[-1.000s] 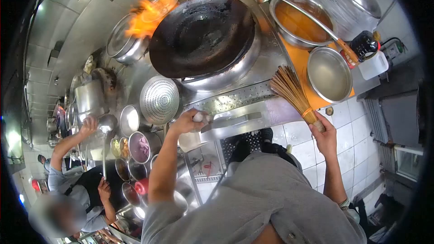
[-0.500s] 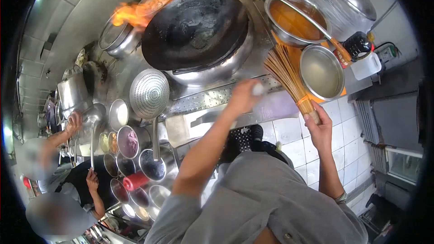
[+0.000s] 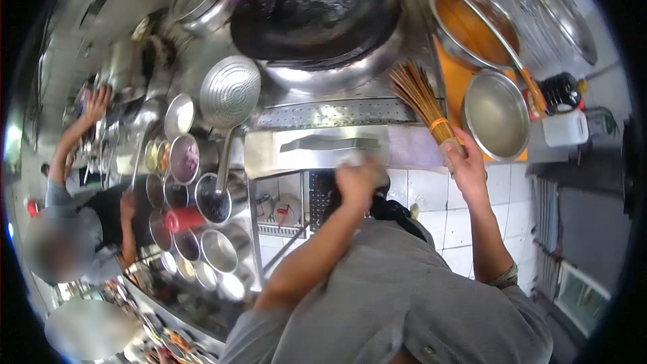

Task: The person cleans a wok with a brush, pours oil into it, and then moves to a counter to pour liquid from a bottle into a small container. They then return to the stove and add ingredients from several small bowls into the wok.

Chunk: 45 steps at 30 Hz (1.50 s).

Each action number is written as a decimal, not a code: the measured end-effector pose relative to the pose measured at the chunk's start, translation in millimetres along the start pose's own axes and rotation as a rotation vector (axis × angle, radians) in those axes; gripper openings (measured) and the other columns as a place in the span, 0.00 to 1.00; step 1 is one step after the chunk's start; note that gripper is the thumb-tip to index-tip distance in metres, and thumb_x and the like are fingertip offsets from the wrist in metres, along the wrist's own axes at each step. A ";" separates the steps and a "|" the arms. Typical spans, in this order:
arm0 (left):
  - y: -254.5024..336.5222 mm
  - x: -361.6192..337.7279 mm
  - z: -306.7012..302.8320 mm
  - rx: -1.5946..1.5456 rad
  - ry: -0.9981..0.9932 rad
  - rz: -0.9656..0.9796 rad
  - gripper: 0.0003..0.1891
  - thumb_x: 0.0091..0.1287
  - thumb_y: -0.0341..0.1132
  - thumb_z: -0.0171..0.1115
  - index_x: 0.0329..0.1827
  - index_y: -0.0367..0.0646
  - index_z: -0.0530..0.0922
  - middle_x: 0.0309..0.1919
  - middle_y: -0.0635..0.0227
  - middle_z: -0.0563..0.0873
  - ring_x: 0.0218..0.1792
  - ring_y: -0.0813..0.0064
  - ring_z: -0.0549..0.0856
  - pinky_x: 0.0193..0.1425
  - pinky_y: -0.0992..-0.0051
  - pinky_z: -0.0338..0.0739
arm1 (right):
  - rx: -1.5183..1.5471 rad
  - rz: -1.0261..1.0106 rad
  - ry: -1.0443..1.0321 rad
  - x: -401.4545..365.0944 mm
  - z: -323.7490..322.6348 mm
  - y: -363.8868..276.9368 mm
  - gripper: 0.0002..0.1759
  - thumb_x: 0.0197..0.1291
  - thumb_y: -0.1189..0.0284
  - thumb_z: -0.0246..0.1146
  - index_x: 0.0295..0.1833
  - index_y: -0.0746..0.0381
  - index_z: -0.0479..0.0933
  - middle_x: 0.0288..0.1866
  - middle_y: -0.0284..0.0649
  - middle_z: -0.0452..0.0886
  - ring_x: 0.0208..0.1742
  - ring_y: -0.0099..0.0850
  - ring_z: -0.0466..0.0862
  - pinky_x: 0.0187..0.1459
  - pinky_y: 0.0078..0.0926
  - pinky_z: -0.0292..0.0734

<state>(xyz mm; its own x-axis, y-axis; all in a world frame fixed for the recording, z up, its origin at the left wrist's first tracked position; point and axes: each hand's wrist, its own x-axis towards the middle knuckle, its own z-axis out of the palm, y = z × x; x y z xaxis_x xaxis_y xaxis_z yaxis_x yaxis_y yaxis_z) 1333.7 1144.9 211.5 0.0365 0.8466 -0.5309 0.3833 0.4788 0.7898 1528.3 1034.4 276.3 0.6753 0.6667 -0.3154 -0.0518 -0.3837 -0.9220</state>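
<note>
Forward and to the left of the right hand (image 3: pixel 466 158), the wok (image 3: pixel 317 13) is held up on its steel ring. The bowl (image 3: pixel 497 79) is set just forward and to the right of the same hand. Well to the left of and forward of the left hand (image 3: pixel 358 178), the strainer (image 3: pixel 231 91) is seen with its handle turned back. The brush (image 3: pixel 423 101) is gripped by the right hand, whose fingers are closed around the bound butt end. Its long axis is slanted forward and left from the grip, so the splayed bristles are pointed toward the wok's near side, short of it. The left hand is placed well apart, left of the butt. It is blurred; something pale is glimpsed at its fingers, but whether it is gripped cannot be told.
</note>
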 end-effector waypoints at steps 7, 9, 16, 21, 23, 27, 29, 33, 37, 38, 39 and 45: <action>22.5 -14.3 -10.2 0.260 -0.223 0.208 0.24 0.59 0.50 0.68 0.43 0.34 0.82 0.36 0.51 0.88 0.37 0.60 0.88 0.42 0.64 0.81 | -0.075 -0.161 -0.010 9.1 -4.8 -2.2 0.26 0.66 0.69 0.62 0.69 0.61 0.69 0.48 0.41 0.80 0.40 0.24 0.79 0.39 0.22 0.76; 54.8 17.7 -95.1 0.291 -0.071 0.158 0.18 0.65 0.46 0.63 0.39 0.37 0.83 0.30 0.56 0.88 0.32 0.67 0.88 0.35 0.67 0.82 | -0.152 -0.159 0.007 3.0 -10.3 5.2 0.27 0.66 0.68 0.62 0.69 0.61 0.69 0.49 0.42 0.81 0.42 0.26 0.80 0.41 0.24 0.77; 20.7 21.8 27.4 0.504 -0.437 0.612 0.27 0.52 0.49 0.72 0.44 0.33 0.82 0.40 0.42 0.86 0.43 0.43 0.85 0.48 0.58 0.80 | -0.745 -0.313 0.169 6.9 30.3 4.9 0.33 0.62 0.66 0.62 0.72 0.56 0.64 0.55 0.56 0.76 0.51 0.53 0.80 0.52 0.46 0.76; 42.0 14.7 -62.7 0.506 -0.427 0.332 0.33 0.60 0.53 0.68 0.58 0.33 0.75 0.48 0.50 0.85 0.48 0.57 0.85 0.51 0.62 0.78 | -0.834 -0.105 0.085 22.3 64.8 31.2 0.35 0.59 0.67 0.62 0.72 0.57 0.61 0.58 0.58 0.70 0.53 0.56 0.77 0.51 0.52 0.76; 69.3 28.7 -131.3 0.292 -0.294 0.392 0.23 0.64 0.44 0.67 0.54 0.34 0.78 0.44 0.58 0.86 0.43 0.70 0.85 0.43 0.70 0.79 | -0.862 -0.031 0.099 8.5 66.2 6.6 0.34 0.59 0.66 0.63 0.71 0.58 0.63 0.60 0.58 0.69 0.57 0.55 0.75 0.54 0.50 0.75; 20.8 106.1 -203.0 0.235 0.139 0.585 0.18 0.60 0.32 0.67 0.52 0.33 0.79 0.42 0.54 0.87 0.43 0.63 0.85 0.51 0.64 0.78 | -0.895 -0.235 0.134 -10.1 70.4 -21.9 0.34 0.58 0.65 0.65 0.68 0.62 0.65 0.65 0.55 0.65 0.61 0.54 0.72 0.60 0.48 0.71; 0.5 119.6 -208.8 0.462 0.336 0.478 0.21 0.58 0.32 0.69 0.53 0.31 0.78 0.43 0.50 0.86 0.45 0.56 0.85 0.53 0.62 0.77 | -0.826 -0.254 0.078 -14.3 77.1 -35.8 0.34 0.57 0.65 0.66 0.68 0.61 0.65 0.64 0.54 0.66 0.60 0.55 0.72 0.62 0.48 0.69; -47.8 165.1 -199.3 0.362 0.332 0.420 0.26 0.54 0.37 0.72 0.53 0.32 0.77 0.44 0.45 0.84 0.49 0.47 0.82 0.56 0.59 0.74 | -0.989 -0.161 0.052 4.1 82.7 -10.7 0.40 0.54 0.68 0.66 0.72 0.60 0.60 0.63 0.53 0.67 0.60 0.56 0.72 0.60 0.50 0.71; -25.7 139.9 -195.2 0.334 0.274 0.493 0.26 0.52 0.40 0.73 0.51 0.32 0.77 0.52 0.40 0.79 0.54 0.44 0.78 0.57 0.54 0.71 | -1.113 -0.130 0.046 15.9 73.0 1.4 0.41 0.50 0.74 0.64 0.73 0.60 0.61 0.57 0.57 0.75 0.52 0.55 0.80 0.52 0.48 0.77; -39.8 151.1 -192.1 0.353 0.271 0.505 0.27 0.53 0.41 0.72 0.53 0.33 0.76 0.51 0.41 0.78 0.53 0.43 0.77 0.57 0.53 0.71 | -1.107 -0.228 0.024 10.2 74.0 -20.7 0.40 0.49 0.74 0.64 0.71 0.61 0.63 0.54 0.57 0.77 0.50 0.53 0.81 0.51 0.47 0.78; -27.2 138.5 -188.9 0.364 0.304 0.516 0.28 0.54 0.40 0.71 0.55 0.33 0.75 0.49 0.42 0.78 0.52 0.43 0.76 0.58 0.53 0.70 | -1.099 -0.307 0.014 -1.4 74.3 -43.3 0.38 0.48 0.74 0.64 0.70 0.61 0.66 0.51 0.57 0.79 0.48 0.51 0.83 0.49 0.46 0.79; 0.1 123.0 -166.7 0.304 0.222 0.410 0.30 0.56 0.42 0.70 0.57 0.32 0.73 0.50 0.43 0.77 0.52 0.42 0.76 0.59 0.55 0.71 | -1.554 -0.325 -0.291 6.4 97.8 -123.1 0.26 0.48 0.74 0.62 0.57 0.58 0.77 0.37 0.50 0.85 0.42 0.48 0.86 0.47 0.45 0.81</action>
<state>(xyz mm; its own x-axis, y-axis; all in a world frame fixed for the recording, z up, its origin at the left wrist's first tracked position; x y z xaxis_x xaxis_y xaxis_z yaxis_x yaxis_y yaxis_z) 1184.4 1287.8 197.5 0.0562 0.9939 -0.0953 0.6292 0.0389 0.7763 1467.1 1148.4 365.8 0.3435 0.8677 -0.3593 0.9384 -0.3320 0.0955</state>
